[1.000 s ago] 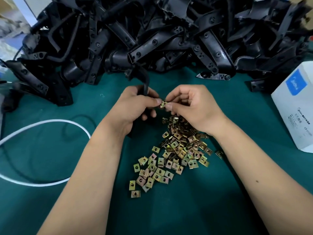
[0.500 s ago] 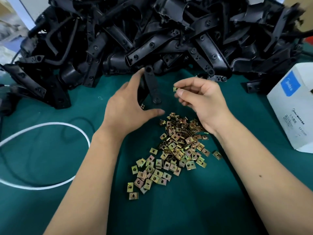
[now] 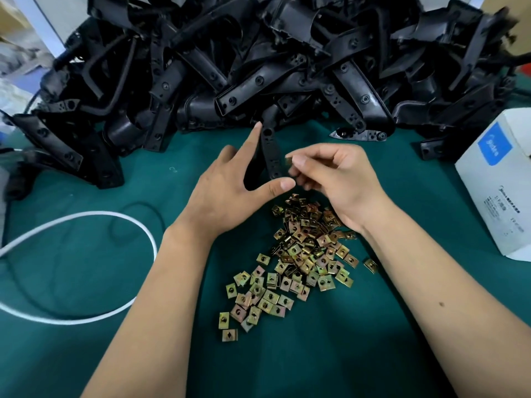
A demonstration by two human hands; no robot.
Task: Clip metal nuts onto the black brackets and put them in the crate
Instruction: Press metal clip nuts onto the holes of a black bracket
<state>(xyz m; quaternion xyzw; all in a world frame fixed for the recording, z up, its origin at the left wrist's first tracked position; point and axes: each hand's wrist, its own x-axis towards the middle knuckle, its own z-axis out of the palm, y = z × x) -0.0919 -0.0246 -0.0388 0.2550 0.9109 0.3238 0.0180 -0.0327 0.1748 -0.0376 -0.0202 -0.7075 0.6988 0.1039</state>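
One head-worn camera looks forward and down, close over the green bench (image 3: 86, 354), both forearms entering from below

A dark green cloth (image 3: 86, 354) covers the worktable, lit evenly from above. A white cable (image 3: 138, 225) loops across its left side, and a white carton with a blue label (image 3: 500, 179) sits at the right edge. Past the far left corner, pale blurred clutter (image 3: 14, 67) lies beside a white upright post (image 3: 48, 18).

Green table (image 3: 373, 354): nut pile (image 3: 301, 254), bracket heap (image 3: 258, 67), white cable (image 3: 86, 222), box (image 3: 502, 179)
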